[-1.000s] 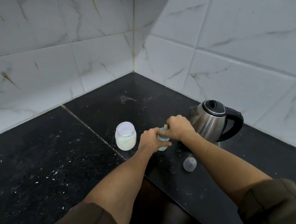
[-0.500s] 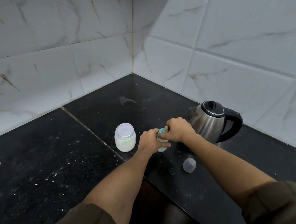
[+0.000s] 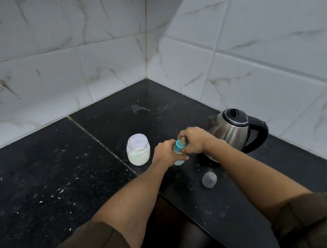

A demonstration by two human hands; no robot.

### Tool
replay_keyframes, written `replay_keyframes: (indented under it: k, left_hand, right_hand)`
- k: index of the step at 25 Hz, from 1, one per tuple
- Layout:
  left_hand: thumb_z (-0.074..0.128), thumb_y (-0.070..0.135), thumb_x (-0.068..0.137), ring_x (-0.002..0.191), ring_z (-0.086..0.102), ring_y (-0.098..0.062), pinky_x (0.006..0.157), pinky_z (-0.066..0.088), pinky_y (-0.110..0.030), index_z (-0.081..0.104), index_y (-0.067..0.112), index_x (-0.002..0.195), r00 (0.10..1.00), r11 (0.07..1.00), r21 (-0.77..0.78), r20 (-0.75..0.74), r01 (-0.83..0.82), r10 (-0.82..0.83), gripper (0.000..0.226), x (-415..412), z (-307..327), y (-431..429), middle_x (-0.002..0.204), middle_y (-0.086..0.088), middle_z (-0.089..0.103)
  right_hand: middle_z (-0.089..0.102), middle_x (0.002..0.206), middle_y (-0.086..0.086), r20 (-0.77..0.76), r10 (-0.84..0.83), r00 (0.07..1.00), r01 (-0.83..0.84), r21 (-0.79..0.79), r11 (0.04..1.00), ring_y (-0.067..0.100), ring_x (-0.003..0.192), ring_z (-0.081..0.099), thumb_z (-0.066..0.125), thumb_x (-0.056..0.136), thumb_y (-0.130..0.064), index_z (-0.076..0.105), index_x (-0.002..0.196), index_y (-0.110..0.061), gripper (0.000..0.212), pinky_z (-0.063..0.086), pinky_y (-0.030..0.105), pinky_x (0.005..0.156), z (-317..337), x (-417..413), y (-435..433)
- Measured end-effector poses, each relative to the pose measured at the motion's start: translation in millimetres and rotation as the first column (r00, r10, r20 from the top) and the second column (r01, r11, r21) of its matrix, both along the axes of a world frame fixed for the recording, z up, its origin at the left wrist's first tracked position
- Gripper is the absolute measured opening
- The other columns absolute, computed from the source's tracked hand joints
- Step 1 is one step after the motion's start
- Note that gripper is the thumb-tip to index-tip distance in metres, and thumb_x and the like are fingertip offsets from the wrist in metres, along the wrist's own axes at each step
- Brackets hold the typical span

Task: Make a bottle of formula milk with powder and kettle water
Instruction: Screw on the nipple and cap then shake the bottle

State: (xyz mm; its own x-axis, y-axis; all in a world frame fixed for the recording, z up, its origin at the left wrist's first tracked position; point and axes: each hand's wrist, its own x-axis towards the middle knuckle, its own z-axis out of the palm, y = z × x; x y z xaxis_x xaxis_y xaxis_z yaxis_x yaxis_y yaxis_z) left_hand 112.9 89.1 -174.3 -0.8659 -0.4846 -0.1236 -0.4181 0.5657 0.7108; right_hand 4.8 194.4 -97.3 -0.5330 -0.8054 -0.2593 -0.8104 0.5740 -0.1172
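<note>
A small baby bottle (image 3: 178, 161) stands on the black counter (image 3: 61, 175). My left hand (image 3: 165, 154) is wrapped around its body. My right hand (image 3: 193, 139) grips the teal collar (image 3: 178, 146) with the beige teat on top. Most of the bottle is hidden by my fingers. To its left a clear jar of white formula powder (image 3: 138, 152) stands with a lid on. The steel kettle (image 3: 232, 130) with a black handle and a shut lid sits just behind my right hand.
The bottle's clear dome cap (image 3: 209, 179) lies on the counter to the right, near the front edge. White marble-patterned tiled walls (image 3: 110, 45) meet in a corner behind. White specks are scattered on the counter at the left.
Both hands stay on the bottle in the same spot. My right hand has shifted slightly on the collar, so more of the teal ring and teat shows.
</note>
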Motion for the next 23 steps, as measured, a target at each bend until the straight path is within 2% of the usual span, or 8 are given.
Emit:
replay_keyframes:
  k: [2, 5, 8, 11, 15, 18, 21, 23]
  left_hand:
    - [0.091, 0.049, 0.069, 0.095, 0.065, -0.011, 0.087, 0.052, -0.032, 0.069, 0.022, 0.110, 1.000, 1.000, -0.012, -0.005, 0.002, -0.002, 0.053, 0, 0, 1, 0.101, 0.006, 0.074]
    - [0.091, 0.050, 0.069, 0.092, 0.066, -0.013, 0.085, 0.054, -0.033, 0.067, 0.023, 0.102, 1.000, 1.000, -0.024, 0.003, 0.000, 0.000, 0.049, 1, 0, 1, 0.096, 0.007, 0.073]
    - [0.091, 0.049, 0.070, 0.093, 0.066, -0.012, 0.088, 0.054, -0.034, 0.069, 0.022, 0.107, 1.000, 1.000, -0.016, 0.004, 0.012, -0.012, 0.051, 0, 1, 1, 0.099, 0.006, 0.074]
    - [0.090, 0.049, 0.071, 0.100, 0.068, -0.014, 0.094, 0.054, -0.036, 0.068, 0.022, 0.116, 1.000, 1.000, -0.021, 0.017, 0.008, -0.008, 0.058, 0, 1, 0, 0.106, 0.004, 0.074]
    - [0.091, 0.048, 0.070, 0.101, 0.069, -0.016, 0.094, 0.056, -0.037, 0.068, 0.021, 0.113, 1.000, 1.000, -0.026, 0.026, 0.006, -0.006, 0.056, -2, 2, 1, 0.106, 0.003, 0.075]
    - [0.092, 0.046, 0.070, 0.103, 0.068, -0.016, 0.093, 0.055, -0.036, 0.071, 0.021, 0.112, 1.000, 1.000, -0.020, 0.019, 0.006, -0.006, 0.053, -1, 2, 1, 0.107, 0.004, 0.075]
    - [0.091, 0.045, 0.071, 0.104, 0.069, -0.016, 0.095, 0.055, -0.036, 0.069, 0.020, 0.118, 0.999, 1.000, -0.009, 0.051, 0.002, -0.001, 0.058, -3, 3, 1, 0.108, 0.002, 0.075]
    - [0.092, 0.045, 0.071, 0.104, 0.069, -0.016, 0.096, 0.055, -0.036, 0.069, 0.021, 0.118, 0.999, 1.000, -0.008, 0.053, -0.005, 0.005, 0.058, -5, 3, 1, 0.108, 0.003, 0.076]
  right_hand:
    - [0.066, 0.089, -0.003, -0.065, -0.059, 0.996, 0.059, -0.007, 0.998, 0.022, 0.085, 0.066, 0.075, 0.079, -0.052, 0.067, 0.093, -0.022, 0.034, 0.058, 0.037, 0.070, -2, 3, -2]
    - [0.061, 0.068, 0.000, -0.179, -0.185, 0.966, 0.188, -0.003, 0.982, 0.019, 0.062, 0.061, 0.062, 0.082, -0.076, 0.060, 0.070, -0.017, 0.059, 0.044, 0.030, 0.051, -5, 11, -2]
    - [0.066, 0.085, -0.003, -0.192, -0.165, 0.967, 0.163, -0.030, 0.986, 0.018, 0.075, 0.064, 0.062, 0.076, -0.079, 0.066, 0.091, -0.020, 0.061, 0.053, 0.033, 0.063, -2, 13, 0]
    - [0.060, 0.117, -0.004, -0.020, -0.002, 1.000, 0.002, -0.009, 1.000, 0.019, 0.104, 0.062, 0.074, 0.079, -0.051, 0.060, 0.131, -0.027, 0.059, 0.058, 0.040, 0.086, 6, 7, 1]
    - [0.066, 0.104, -0.001, -0.152, -0.017, 0.988, 0.024, 0.043, 0.999, 0.021, 0.090, 0.063, 0.070, 0.085, -0.050, 0.069, 0.104, -0.022, 0.034, 0.052, 0.033, 0.068, 8, 14, -4]
    - [0.062, 0.080, 0.001, -0.251, -0.124, 0.960, 0.135, 0.024, 0.991, 0.020, 0.070, 0.059, 0.062, 0.087, -0.067, 0.058, 0.077, -0.018, 0.050, 0.043, 0.030, 0.056, 4, 16, -9]
    - [0.069, 0.106, 0.000, -0.105, -0.050, 0.993, 0.054, 0.040, 0.998, 0.023, 0.096, 0.065, 0.071, 0.082, -0.057, 0.067, 0.116, -0.024, 0.048, 0.053, 0.034, 0.073, 5, 13, -6]
    - [0.070, 0.112, -0.001, -0.072, 0.015, 0.997, -0.010, 0.073, 0.997, 0.021, 0.101, 0.065, 0.076, 0.083, -0.046, 0.068, 0.123, -0.026, 0.046, 0.051, 0.033, 0.076, 5, 11, -4]
